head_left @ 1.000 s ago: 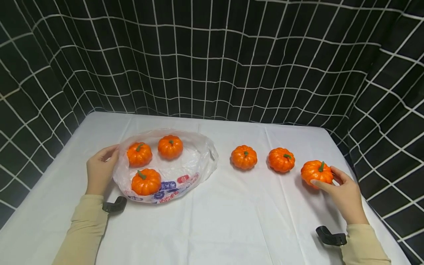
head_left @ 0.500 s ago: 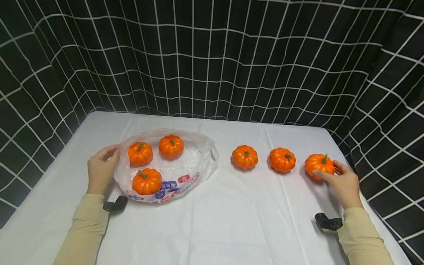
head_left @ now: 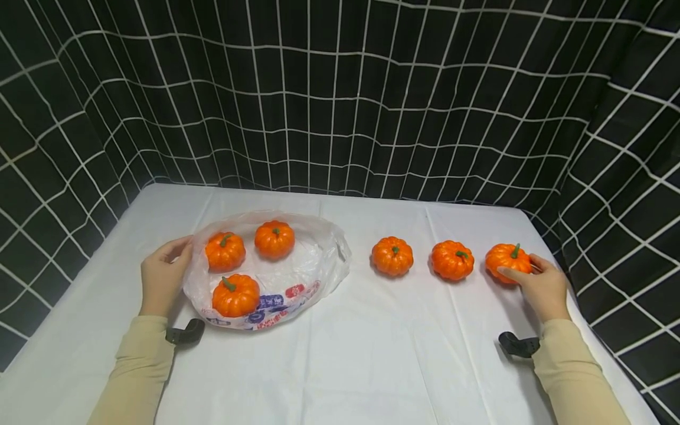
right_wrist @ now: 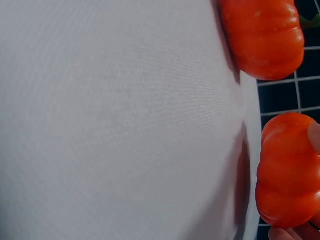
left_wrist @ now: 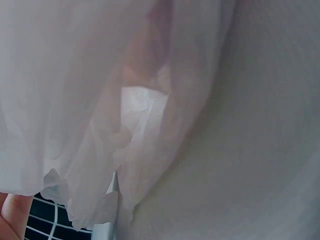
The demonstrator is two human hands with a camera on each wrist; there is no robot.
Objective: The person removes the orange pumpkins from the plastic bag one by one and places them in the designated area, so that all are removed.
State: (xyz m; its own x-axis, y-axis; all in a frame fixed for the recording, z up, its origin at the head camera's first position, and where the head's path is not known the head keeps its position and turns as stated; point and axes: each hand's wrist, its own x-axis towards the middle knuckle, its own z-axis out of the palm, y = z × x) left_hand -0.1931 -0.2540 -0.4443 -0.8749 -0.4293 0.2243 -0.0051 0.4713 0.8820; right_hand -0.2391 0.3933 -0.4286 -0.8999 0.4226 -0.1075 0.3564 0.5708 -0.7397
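Head view: 2 pumpkins [head_left: 392, 257] [head_left: 448, 260] stand between left hand [head_left: 162, 277], pinching the bag [head_left: 305, 260], and right hand [head_left: 544, 289], gripping another pumpkin [head_left: 502, 260].

The orange pumpkins [head_left: 392, 257] have a smooth, glossy skin, like moulded plastic, with bright highlights along their ribs; their green stems [head_left: 229, 284] look duller. The bag [head_left: 294, 268] is thin, translucent, crinkled plastic film with print on it; the left wrist view is too blurred to judge its sheen closely. The table [head_left: 361, 360] wears matt white cloth [right_wrist: 125, 125], finely textured and lightly creased. The backdrop [head_left: 321, 109] looks like matt black fabric. The sleeves [head_left: 139, 366] are soft cloth; the wrist devices [head_left: 188, 330] resemble dark plastic.
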